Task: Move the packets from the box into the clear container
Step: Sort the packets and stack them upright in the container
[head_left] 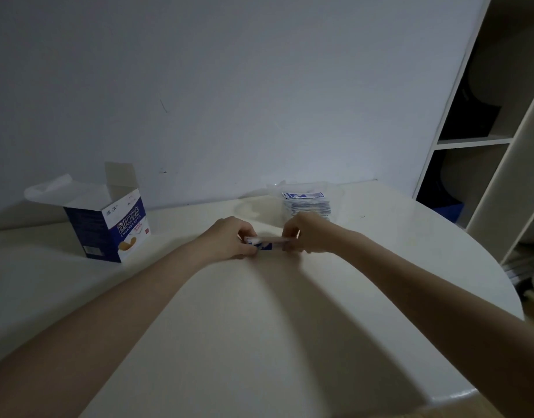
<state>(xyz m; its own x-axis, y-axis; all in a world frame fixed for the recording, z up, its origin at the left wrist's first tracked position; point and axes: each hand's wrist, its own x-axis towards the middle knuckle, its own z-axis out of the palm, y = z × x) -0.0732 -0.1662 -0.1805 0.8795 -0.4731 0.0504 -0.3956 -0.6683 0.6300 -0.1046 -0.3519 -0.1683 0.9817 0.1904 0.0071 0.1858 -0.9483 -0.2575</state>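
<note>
A small stack of blue-and-white packets (270, 243) is held just above the table's middle. My left hand (229, 236) pinches its left end and my right hand (305, 232) pinches its right end. The blue-and-white box (114, 229) stands open at the left, its flaps up. Behind my right hand sits the clear container (335, 196), holding a pile of packets (306, 203).
The white table (259, 327) has a rounded edge at the right and ends at the wall behind. A crumpled white sheet (54, 188) lies behind the box. Open shelving (483, 140) stands at the right.
</note>
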